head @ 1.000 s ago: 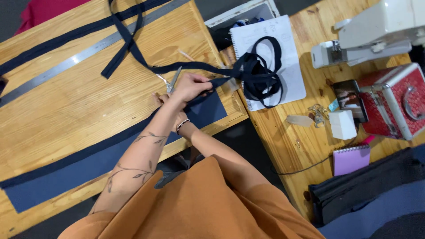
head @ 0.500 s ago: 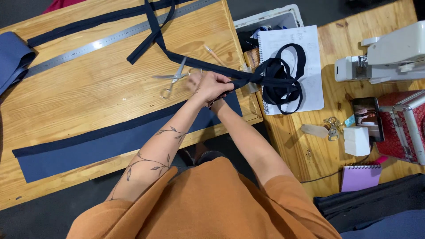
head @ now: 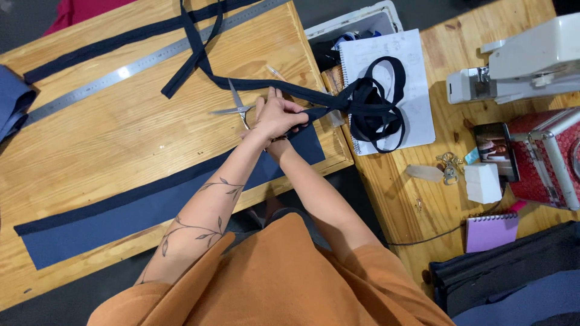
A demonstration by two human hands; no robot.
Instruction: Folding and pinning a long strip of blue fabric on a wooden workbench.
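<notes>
Left hand (head: pixel 275 115) closed around dark fabric strip (head: pixel 260 84), right hand mostly hidden beneath, grip unclear, scissors (head: pixel 237 108) beside

Navy blue narrow fabric strip (head: pixel 338 96), long blue cloth panel (head: pixel 139 211), pale honey-coloured wooden table (head: pixel 121 145), silver steel ruler (head: pixel 121 72), red patterned metal-edged case (head: pixel 544 157), lilac spiral notebook (head: pixel 490 231), orange shirt (head: pixel 278 284).

A steel ruler (head: pixel 130 67) lies slantwise near the far edge of the left counter (head: pixel 121 139). On the right counter, a white sewing machine (head: pixel 525 60) stands at the far edge, with a red case (head: pixel 547 160), a phone (head: pixel 495 150), a white block (head: pixel 483 183), keys (head: pixel 448 168) and a purple notebook (head: pixel 490 231) nearer the front edge.
</notes>
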